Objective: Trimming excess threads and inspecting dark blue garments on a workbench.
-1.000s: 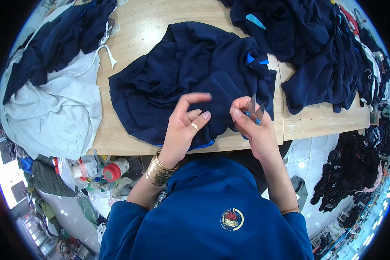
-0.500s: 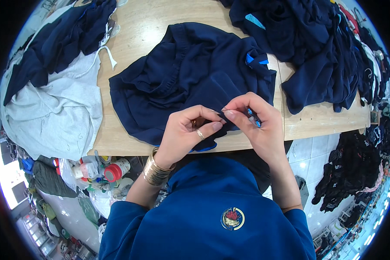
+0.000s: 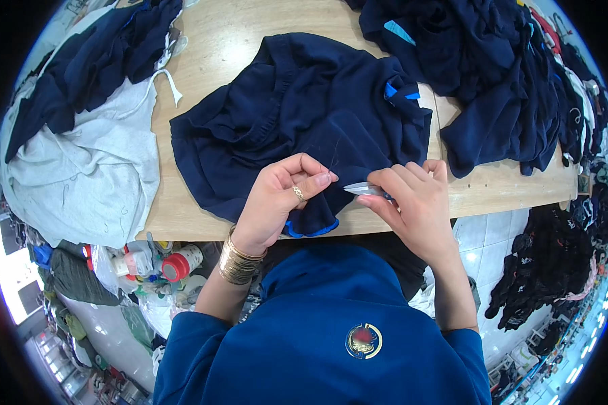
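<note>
Navy elastic-waist pants (image 3: 250,101) lie spread on the table in front of me, blue trim showing at the near hem. Over their near edge, my left hand (image 3: 284,199) is closed, thumb and forefinger pinched on what looks like a thin thread; a faint line shows against the navy cloth by the fingertips. Whether a needle is there too is too small to tell. In my right hand (image 3: 415,209) is a pair of thread snips (image 3: 361,189), silver blades pointing left toward the pinched fingertips without touching them. Their handle is mostly hidden in my palm.
A pale wooden table (image 3: 213,40) carries a navy garment heap (image 3: 493,88) at right. Light grey cloth (image 3: 88,182) with loose threads lies at left under more navy garments (image 3: 101,67). Below the table's edge are a red-lidded container (image 3: 177,267) and, at right, dark clothes (image 3: 544,263).
My hands have moved apart from their shared pinch. The snips, tucked in my right palm before, now have their blades out, pointing left. My left hand has shifted slightly left.
</note>
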A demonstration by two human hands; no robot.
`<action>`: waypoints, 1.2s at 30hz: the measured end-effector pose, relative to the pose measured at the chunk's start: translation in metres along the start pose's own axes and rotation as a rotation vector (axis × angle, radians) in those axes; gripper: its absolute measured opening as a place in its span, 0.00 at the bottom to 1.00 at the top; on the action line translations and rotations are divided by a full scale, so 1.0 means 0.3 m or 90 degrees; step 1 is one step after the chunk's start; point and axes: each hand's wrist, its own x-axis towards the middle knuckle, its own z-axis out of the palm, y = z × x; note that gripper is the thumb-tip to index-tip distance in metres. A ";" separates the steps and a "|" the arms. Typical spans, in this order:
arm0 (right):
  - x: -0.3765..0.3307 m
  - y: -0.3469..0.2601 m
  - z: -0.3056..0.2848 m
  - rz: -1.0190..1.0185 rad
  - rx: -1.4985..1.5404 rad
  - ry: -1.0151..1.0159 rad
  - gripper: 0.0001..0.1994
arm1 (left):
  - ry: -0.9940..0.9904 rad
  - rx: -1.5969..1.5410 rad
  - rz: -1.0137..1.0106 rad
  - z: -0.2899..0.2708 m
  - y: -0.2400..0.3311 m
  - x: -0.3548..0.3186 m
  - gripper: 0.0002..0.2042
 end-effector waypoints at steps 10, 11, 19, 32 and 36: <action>0.014 -0.003 0.008 -0.029 -0.059 -0.010 0.14 | -0.003 0.044 0.041 0.023 0.001 0.000 0.05; 0.015 -0.003 0.010 -0.028 -0.061 -0.013 0.14 | -0.004 0.046 0.042 0.023 0.001 0.000 0.05; 0.017 -0.001 0.006 -0.024 -0.063 0.004 0.14 | -0.025 -0.008 0.000 -0.006 0.005 0.000 0.04; 0.019 0.001 0.015 -0.070 -0.094 -0.003 0.12 | -0.021 0.014 -0.019 -0.003 -0.001 0.003 0.05; 0.019 0.002 0.015 -0.068 -0.101 -0.009 0.12 | -0.023 -0.004 -0.033 -0.006 -0.003 0.007 0.05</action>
